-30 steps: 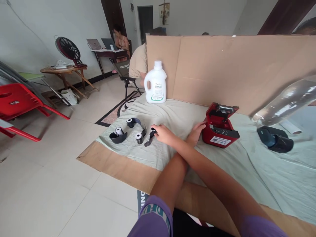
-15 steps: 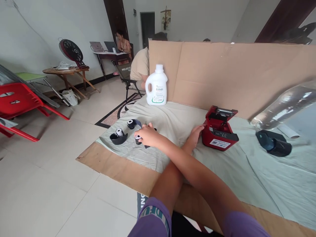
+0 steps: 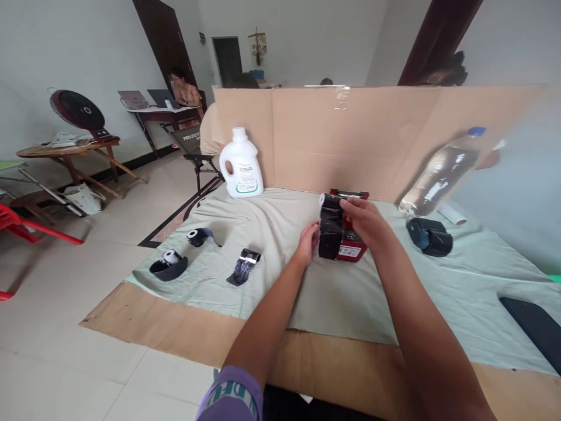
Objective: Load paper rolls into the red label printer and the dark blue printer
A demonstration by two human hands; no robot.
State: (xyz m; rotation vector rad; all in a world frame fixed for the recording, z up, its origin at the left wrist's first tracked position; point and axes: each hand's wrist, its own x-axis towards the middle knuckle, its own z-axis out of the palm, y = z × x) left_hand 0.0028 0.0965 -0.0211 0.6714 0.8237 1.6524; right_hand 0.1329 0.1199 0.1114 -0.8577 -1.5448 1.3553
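My right hand (image 3: 366, 219) is closed on a white paper roll in a long black wrapper (image 3: 331, 231), held just in front of a red label printer (image 3: 350, 248) with its lid up. My left hand (image 3: 309, 242) lies with fingers stretched out against the wrapper's lower left side, next to the printer. On the pale green cloth (image 3: 350, 292) to the left lie two more wrapped rolls (image 3: 169, 263) (image 3: 199, 235) and a loose black wrapper (image 3: 243, 266).
A white detergent jug (image 3: 241, 164) stands before the cardboard wall (image 3: 372, 134). Right of the printer are a black device (image 3: 429, 237), a leaning clear bottle (image 3: 438, 172), a white tube (image 3: 451, 213) and a dark flat object (image 3: 534, 327). People sit behind the wall.
My right hand took a wrapped roll from the group on the left and carried it right to the printer, uncrossing my arms. The view swung to the right.
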